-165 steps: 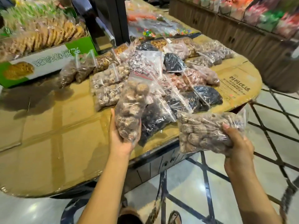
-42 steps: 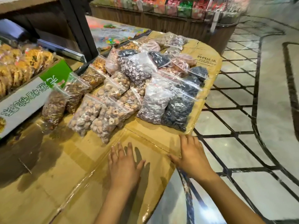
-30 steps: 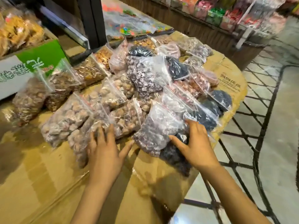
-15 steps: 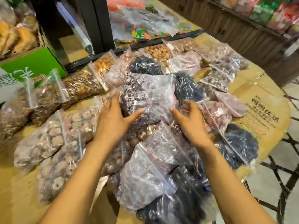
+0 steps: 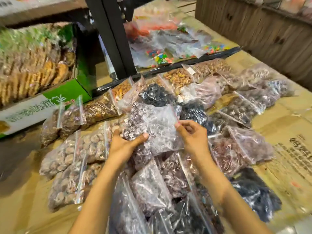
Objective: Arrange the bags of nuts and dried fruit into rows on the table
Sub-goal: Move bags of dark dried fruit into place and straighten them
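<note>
Bags of nuts and dried fruit cover the middle of the cardboard-covered desk, some in rough lines, others heaped in the centre. At the far left stands a green box of biscuits, and a black post rises behind the pile.

I judge the step in hand to be taking one bag from the top of the heap. This clear bag of dark purple dried fruit lies on the other bags, its long axis running from near-left to far-right, with the red-lined zip end pointing away and to the right.

My left hand grips its near-left end, thumb on top. My right hand pinches its right edge.

Next I must lift it free and lay it flat, parallel to its neighbours.
</note>
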